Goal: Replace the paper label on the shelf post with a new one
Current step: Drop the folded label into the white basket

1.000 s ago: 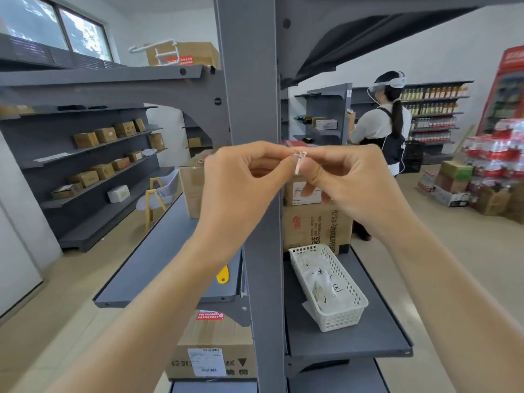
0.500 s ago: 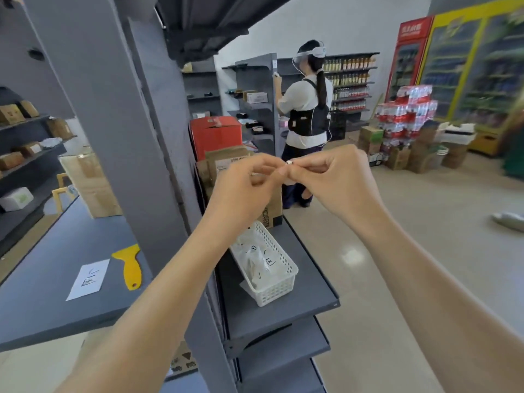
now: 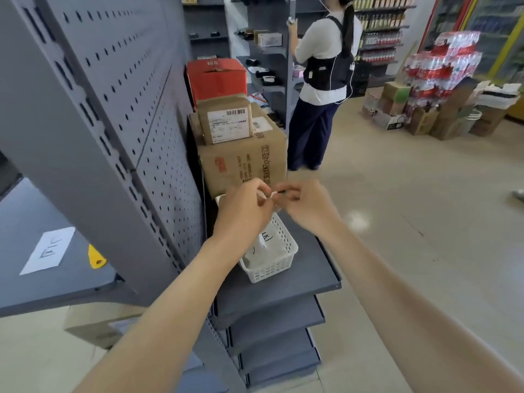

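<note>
My left hand (image 3: 243, 211) and my right hand (image 3: 304, 207) meet fingertip to fingertip above a white basket (image 3: 279, 265). Between them they pinch a small crumpled white scrap of paper (image 3: 272, 194). The basket stands on a grey shelf (image 3: 306, 282) and holds paper labels (image 3: 265, 242) with handwritten marks. The grey slotted shelf post (image 3: 93, 154) rises at the left, beside a pegboard panel. Another handwritten paper label (image 3: 48, 249) lies flat on the shelf to the post's left, next to a yellow scraper (image 3: 95, 257).
Stacked cardboard boxes (image 3: 243, 163) and a red box (image 3: 217, 79) fill the shelf behind the basket. A person (image 3: 323, 80) in a dark vest stands at another shelf unit. Bottle packs and cartons (image 3: 433, 89) stand at the right on the tiled floor.
The view has swung right and downward. Both hands, still pinching the paper scrap, have lowered from in front of the post to above the white basket.
</note>
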`<state>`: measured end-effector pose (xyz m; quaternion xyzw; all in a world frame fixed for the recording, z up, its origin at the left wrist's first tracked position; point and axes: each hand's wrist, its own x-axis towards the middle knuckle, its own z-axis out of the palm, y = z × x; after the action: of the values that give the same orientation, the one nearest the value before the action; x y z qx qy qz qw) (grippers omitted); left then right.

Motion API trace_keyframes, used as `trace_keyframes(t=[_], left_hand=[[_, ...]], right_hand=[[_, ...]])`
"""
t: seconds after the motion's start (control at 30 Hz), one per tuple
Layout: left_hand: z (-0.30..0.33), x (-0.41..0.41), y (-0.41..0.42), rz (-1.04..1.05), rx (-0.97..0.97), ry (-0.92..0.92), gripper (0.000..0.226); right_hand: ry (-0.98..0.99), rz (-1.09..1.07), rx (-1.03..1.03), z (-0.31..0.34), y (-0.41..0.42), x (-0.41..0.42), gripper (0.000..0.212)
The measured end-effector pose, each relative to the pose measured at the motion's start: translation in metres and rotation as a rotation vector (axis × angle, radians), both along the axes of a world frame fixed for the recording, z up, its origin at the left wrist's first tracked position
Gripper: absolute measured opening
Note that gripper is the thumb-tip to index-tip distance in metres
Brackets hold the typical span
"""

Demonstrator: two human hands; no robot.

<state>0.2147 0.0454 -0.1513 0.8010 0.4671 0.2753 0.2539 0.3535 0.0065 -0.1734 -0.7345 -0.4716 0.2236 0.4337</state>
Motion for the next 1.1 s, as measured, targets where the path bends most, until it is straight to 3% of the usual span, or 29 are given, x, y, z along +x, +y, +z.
trace_keyframes(t=[0.27,0.5,0.7,0.93,1.1], left_hand=[[-0.038,-0.006,0.021,-0.005,-0.121,0.398,0.024],[-0.032,-0.010,0.023,0.090,-0.036,0.232,0.042],[-0.022,-0.005,0.023,0.075,0.022,0.192,0.010],[-0.030,-0.002,0.028,0.049,0.053,0.278,0.021],[-0.025,-0.004,0.019,0.049,0.092,0.244,0.034]], right_hand=[[-0.078,0.095,-0.243,-0.036,0.017,-0.006,0.023],[-0.031,0.085,-0.204,-0.025,0.021,-0.001,0.023],[-0.027,0.052,-0.167,-0.019,0.018,0.003,0.021],[-0.022,0.045,-0.180,-0.015,0.008,0.004,0.025],[-0.033,0.043,-0.116,-0.010,0.002,0.000,0.034]])
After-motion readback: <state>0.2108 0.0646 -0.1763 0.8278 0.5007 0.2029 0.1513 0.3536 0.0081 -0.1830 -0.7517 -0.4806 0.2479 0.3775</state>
